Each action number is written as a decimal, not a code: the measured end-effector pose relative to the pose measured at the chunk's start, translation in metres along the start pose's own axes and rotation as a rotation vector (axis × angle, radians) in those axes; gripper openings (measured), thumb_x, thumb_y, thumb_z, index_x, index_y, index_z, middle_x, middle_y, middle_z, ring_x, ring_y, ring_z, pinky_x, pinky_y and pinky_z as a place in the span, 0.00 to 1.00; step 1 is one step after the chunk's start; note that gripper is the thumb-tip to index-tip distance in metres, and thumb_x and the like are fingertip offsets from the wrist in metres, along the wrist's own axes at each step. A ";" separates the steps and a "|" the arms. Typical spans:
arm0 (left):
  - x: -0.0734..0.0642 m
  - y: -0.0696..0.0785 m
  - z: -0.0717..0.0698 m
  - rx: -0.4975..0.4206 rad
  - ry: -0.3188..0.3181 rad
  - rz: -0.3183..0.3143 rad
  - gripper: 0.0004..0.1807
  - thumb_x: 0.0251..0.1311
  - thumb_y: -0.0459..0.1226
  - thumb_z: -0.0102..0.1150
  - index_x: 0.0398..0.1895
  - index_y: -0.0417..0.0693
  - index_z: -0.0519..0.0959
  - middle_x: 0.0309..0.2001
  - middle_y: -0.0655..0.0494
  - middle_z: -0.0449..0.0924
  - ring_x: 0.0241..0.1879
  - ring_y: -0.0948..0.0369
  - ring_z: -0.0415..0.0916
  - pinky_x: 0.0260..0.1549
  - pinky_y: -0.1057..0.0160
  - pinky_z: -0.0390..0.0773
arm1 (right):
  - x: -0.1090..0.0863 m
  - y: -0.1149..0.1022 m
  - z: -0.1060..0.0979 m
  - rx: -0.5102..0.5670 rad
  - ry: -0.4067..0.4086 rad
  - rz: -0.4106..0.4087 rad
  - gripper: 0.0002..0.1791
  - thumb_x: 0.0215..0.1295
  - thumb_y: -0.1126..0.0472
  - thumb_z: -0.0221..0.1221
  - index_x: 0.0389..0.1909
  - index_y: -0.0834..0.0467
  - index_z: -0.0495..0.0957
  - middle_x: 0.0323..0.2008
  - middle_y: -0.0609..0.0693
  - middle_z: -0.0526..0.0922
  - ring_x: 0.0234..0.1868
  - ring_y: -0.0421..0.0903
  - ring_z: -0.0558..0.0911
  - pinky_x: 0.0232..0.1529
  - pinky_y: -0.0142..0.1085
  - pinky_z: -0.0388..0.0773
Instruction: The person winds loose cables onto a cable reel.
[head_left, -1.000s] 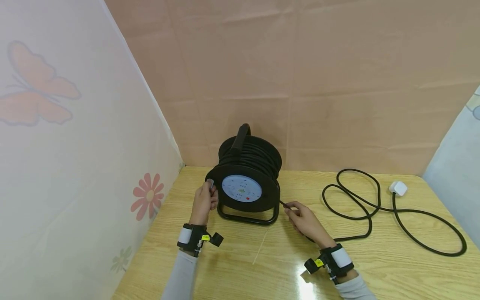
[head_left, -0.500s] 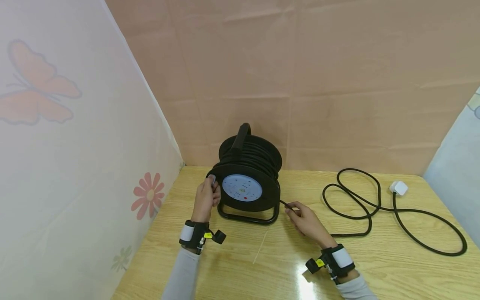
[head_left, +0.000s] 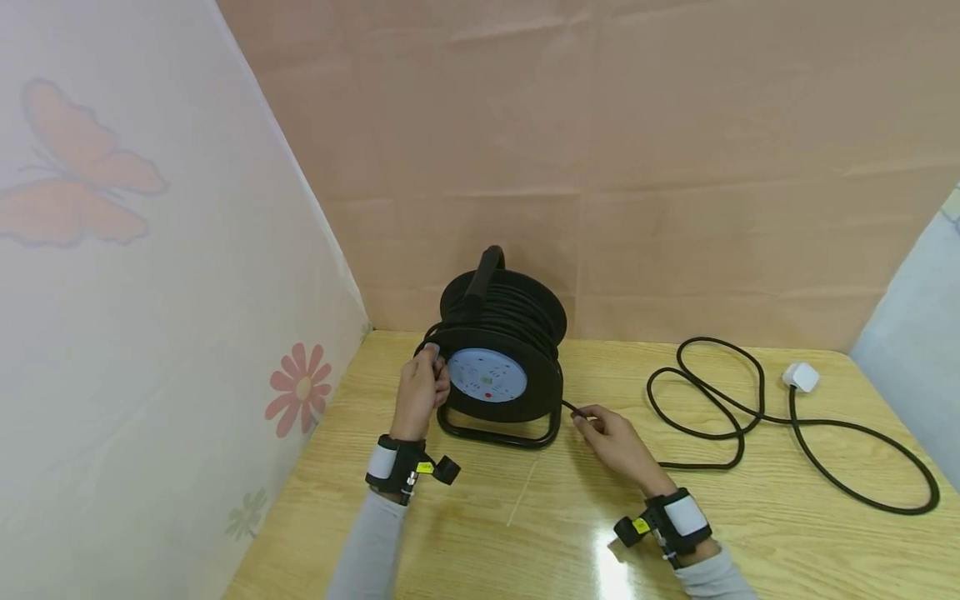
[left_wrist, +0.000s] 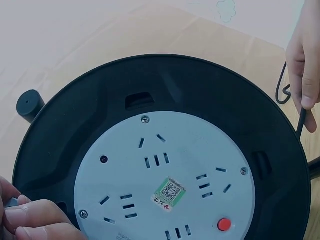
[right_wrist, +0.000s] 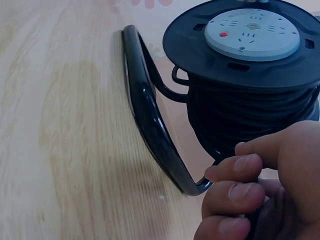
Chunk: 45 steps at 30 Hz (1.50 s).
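Observation:
A black cable reel [head_left: 542, 390] stands on the table, with black cable wound between its flanges. Its front carries a round pale socket panel [left_wrist: 135, 150] with a red button [left_wrist: 224, 224]. My left hand [head_left: 420, 393] pinches a small grey knob [head_left: 433, 348] at the front flange's upper left edge. To the right of the reel, my right hand [head_left: 618, 447] holds the cable [head_left: 572, 407] where it leaves the drum. In the right wrist view, that hand's curled fingers [right_wrist: 235, 197] partly hide the cable.
Loose cable [head_left: 701, 466] lies in loops on the right of the wooden table [head_left: 480, 533], ending at a white plug [head_left: 801, 377]. The reel's tubular stand [head_left: 491, 435] rests on the tabletop. A brown-covered wall [head_left: 675, 208] rises behind, a pale patterned one [head_left: 187, 333] at left.
My left hand has moved up and right with the knob, and the front flange has turned clockwise. The loose cable near my right hand has shifted slightly; the right hand stays almost in place.

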<state>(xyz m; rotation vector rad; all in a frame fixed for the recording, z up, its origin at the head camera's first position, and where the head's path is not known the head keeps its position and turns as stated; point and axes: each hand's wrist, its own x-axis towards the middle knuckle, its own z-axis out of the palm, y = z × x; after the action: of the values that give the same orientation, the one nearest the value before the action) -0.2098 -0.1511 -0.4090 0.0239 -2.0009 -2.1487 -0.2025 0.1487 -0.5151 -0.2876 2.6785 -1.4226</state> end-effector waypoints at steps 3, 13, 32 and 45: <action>0.000 0.002 0.003 0.008 -0.006 0.013 0.20 0.74 0.42 0.35 0.24 0.42 0.63 0.14 0.58 0.57 0.10 0.66 0.52 0.08 0.71 0.52 | 0.001 0.000 0.000 -0.043 0.021 -0.025 0.18 0.74 0.53 0.51 0.53 0.61 0.76 0.36 0.57 0.82 0.28 0.45 0.75 0.27 0.37 0.72; -0.001 0.009 0.009 0.040 -0.023 0.061 0.20 0.75 0.43 0.36 0.25 0.42 0.64 0.14 0.57 0.57 0.11 0.65 0.53 0.10 0.70 0.54 | 0.004 0.009 -0.004 -0.212 0.118 -0.078 0.12 0.71 0.53 0.54 0.41 0.57 0.79 0.25 0.49 0.78 0.22 0.43 0.72 0.23 0.37 0.68; -0.007 0.012 0.015 0.162 -0.080 0.175 0.28 0.76 0.50 0.37 0.18 0.43 0.60 0.14 0.56 0.56 0.11 0.63 0.51 0.12 0.68 0.54 | 0.003 0.021 -0.005 -0.291 0.113 -0.122 0.09 0.72 0.56 0.53 0.35 0.57 0.75 0.16 0.45 0.63 0.15 0.41 0.62 0.17 0.33 0.58; -0.019 0.033 0.028 0.310 -0.073 0.211 0.22 0.77 0.46 0.37 0.23 0.43 0.65 0.17 0.56 0.63 0.15 0.64 0.57 0.17 0.66 0.58 | 0.002 0.023 0.000 -0.367 0.096 -0.120 0.10 0.73 0.56 0.51 0.43 0.57 0.77 0.21 0.47 0.73 0.17 0.41 0.66 0.16 0.35 0.60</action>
<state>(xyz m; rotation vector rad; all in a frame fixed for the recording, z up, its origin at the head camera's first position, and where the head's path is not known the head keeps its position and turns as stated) -0.1909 -0.1223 -0.3768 -0.2113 -2.2457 -1.7217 -0.2068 0.1612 -0.5344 -0.4226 3.0390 -0.9819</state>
